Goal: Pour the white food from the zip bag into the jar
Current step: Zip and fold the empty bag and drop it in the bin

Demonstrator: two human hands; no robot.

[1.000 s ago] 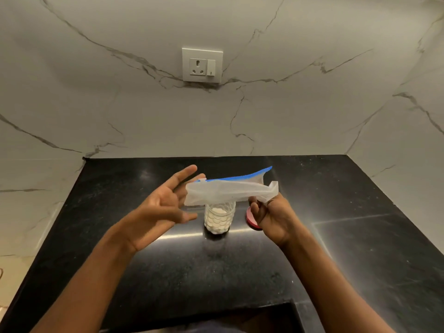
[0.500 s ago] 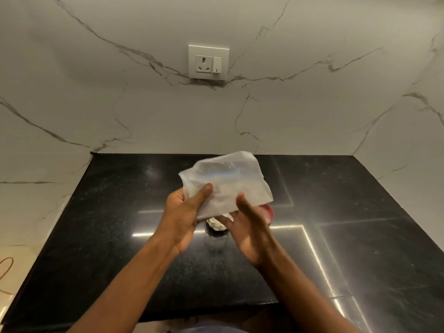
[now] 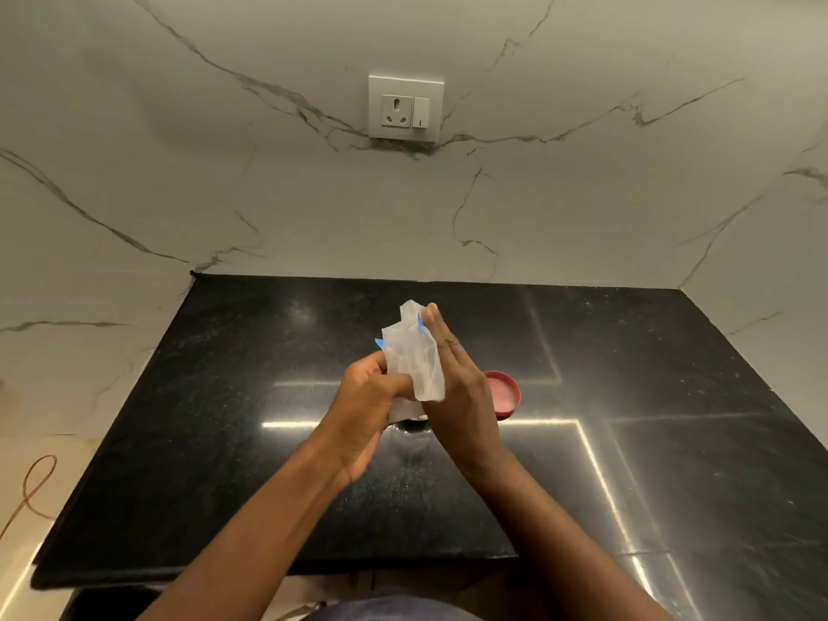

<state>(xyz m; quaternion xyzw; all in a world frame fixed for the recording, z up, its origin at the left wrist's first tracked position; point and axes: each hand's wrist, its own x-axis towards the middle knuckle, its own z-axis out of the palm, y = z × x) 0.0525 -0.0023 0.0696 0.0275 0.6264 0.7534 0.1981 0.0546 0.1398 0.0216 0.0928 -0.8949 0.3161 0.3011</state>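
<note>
The clear zip bag [image 3: 410, 351] with a blue seal strip looks empty and is crumpled between both hands above the black counter. My left hand [image 3: 365, 405] grips its lower part with curled fingers. My right hand [image 3: 457, 387] presses flat against the bag's right side, fingers straight. The glass jar [image 3: 410, 425] stands on the counter almost wholly hidden behind my hands; only a sliver of its base shows. The jar's red lid [image 3: 504, 394] lies on the counter just right of my right hand, inner side up.
The black granite counter [image 3: 224, 396] fills a corner between marble walls. A wall socket [image 3: 405, 107] sits above on the back wall. An orange cord [image 3: 31, 490] lies on the floor at the left. The counter's front edge runs below my forearms.
One second ago my right hand alone held the bag stretched over the jar. Both hands then closed on it, and now the bag is folded narrower and squeezed between my palms.
</note>
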